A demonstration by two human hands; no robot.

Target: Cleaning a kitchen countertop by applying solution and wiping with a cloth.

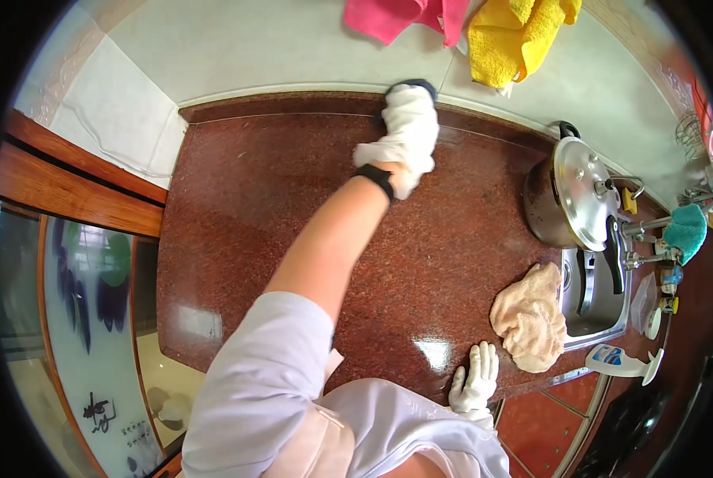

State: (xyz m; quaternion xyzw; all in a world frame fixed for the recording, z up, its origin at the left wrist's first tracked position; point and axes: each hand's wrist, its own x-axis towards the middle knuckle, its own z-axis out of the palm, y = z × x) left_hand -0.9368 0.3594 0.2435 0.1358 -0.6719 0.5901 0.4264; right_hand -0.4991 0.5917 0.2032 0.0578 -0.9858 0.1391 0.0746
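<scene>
My left hand (413,116), in a white glove with a black band at the wrist, reaches across the reddish-brown stone countertop (260,197). It presses a dark cloth (421,85) against the low backsplash at the counter's rear. The glove covers most of this cloth, and blur hides its exact form. My right hand (477,376), also gloved in white, rests flat on the counter's front edge with fingers extended and nothing in it. Just right of it lies a crumpled peach-coloured towel (529,319), apart from the fingers.
A lidded pressure cooker (577,191) stands beside the steel sink (610,316) on the right. A white spray bottle (616,361) lies near the sink's front. Pink (392,18) and yellow (506,45) cloths hang on the wall. A wood-framed glass door (93,287) borders the left.
</scene>
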